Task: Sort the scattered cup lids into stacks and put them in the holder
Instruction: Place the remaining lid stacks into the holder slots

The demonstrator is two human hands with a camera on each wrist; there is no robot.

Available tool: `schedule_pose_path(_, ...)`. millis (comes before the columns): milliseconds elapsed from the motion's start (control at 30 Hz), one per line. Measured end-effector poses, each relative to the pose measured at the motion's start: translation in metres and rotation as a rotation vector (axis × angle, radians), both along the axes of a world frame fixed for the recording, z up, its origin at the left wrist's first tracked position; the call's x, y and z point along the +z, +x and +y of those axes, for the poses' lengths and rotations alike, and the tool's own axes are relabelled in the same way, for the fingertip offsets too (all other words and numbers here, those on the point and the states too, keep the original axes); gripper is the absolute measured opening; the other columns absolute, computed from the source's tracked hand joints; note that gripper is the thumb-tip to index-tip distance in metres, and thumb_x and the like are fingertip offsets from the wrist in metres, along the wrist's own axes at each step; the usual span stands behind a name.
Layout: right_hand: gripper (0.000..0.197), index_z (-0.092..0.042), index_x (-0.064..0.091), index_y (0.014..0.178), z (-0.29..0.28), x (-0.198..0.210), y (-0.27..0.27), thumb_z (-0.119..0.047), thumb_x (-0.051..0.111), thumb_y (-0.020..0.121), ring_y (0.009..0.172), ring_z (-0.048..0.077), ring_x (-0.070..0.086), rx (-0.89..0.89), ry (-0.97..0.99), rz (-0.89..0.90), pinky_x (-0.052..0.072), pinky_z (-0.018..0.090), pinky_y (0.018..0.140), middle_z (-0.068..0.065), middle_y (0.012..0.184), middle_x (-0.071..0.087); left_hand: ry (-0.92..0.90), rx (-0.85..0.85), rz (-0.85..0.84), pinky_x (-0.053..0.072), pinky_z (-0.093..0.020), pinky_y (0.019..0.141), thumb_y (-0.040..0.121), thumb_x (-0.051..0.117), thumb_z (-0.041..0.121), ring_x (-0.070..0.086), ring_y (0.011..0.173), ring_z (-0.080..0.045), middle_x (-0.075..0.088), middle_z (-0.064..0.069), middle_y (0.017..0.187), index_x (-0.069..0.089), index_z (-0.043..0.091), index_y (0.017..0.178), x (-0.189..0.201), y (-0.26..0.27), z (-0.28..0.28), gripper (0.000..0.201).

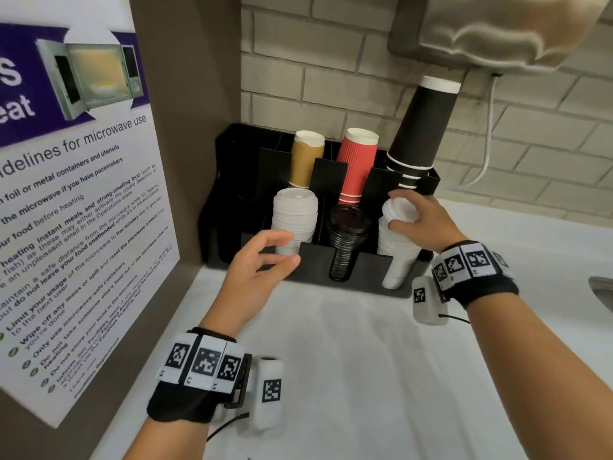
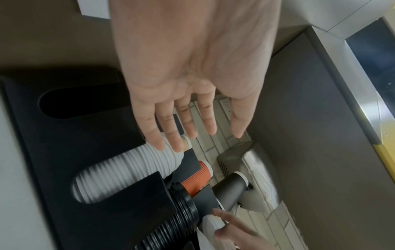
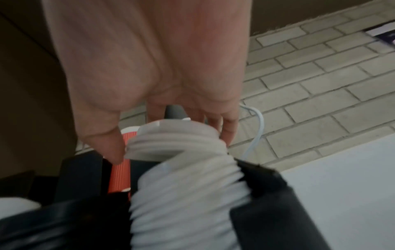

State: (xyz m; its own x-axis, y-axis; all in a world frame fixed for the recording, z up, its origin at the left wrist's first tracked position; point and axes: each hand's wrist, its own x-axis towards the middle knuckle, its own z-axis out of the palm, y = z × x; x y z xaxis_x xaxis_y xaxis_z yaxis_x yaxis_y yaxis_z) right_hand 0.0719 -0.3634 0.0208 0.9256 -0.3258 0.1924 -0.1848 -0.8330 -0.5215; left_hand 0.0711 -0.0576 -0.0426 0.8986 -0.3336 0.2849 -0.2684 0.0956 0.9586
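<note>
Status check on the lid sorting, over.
Right hand grips white lids atop right stack. Left hand open, empty, near left white stack. Nothing blocking the holder.

Head view looks down on my holder [image 1: 348,263]; both wrist views face it closely along my fingers

A black fabric band is worn on each wrist, below bare hands and forearms. Each band is wrapped by a row of white tiles printed with black square codes. A white capsule-shaped camera unit, also code-marked, is clipped alongside, with a thin black cable trailing from it.
</note>
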Motion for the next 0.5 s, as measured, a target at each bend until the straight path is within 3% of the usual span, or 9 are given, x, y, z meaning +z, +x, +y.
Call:
schedule_pose_path(67, 0.053, -0.041, 0.048, 0.131, 0.003, -0.006, 0.006, -0.028, 0.065, 0.082, 0.126, 0.036, 0.037, -0.018, -0.078, 0.054, 0.03, 0.047, 0.109, 0.013, 0.133, 0.042, 0.014, 0.003, 0.002, 0.05, -0.025, 0.088, 0.089, 0.067, 0.01, 0.065, 0.095, -0.009, 0.062, 0.013, 0.115, 0.062, 0.033, 0.106, 0.0, -0.001, -0.001, 0.029)
schedule_pose_path(300, 0.048, -0.044, 0.04, 0.138, 0.003, -0.025, 0.008, -0.05, 0.051, 0.091, 0.126, 0.036, 0.035, -0.098, -0.324, 0.07, 0.027, 0.046, 0.106, 0.011, 0.138, 0.037, 0.034, 0.003, 0.011, 0.048, -0.026, 0.09, 0.089, 0.067, 0.013, 0.064, 0.095, -0.008, 0.062, 0.013, 0.116, 0.062, 0.033, 0.107, -0.001, -0.001, -0.001, 0.027)
schedule_pose_path(500, 0.051, -0.037, 0.038, 0.143, 0.0, -0.038, 0.005, -0.042, 0.05, 0.093, 0.134, 0.036, 0.027, -0.031, -0.356, 0.016, 0.022, 0.045, 0.111, 0.013, 0.147, 0.032, 0.041, -0.009, 0.0, 0.05, -0.028, 0.09, 0.089, 0.067, 0.012, 0.064, 0.094, -0.009, 0.061, 0.009, 0.117, 0.062, 0.034, 0.106, -0.002, -0.003, -0.002, 0.028)
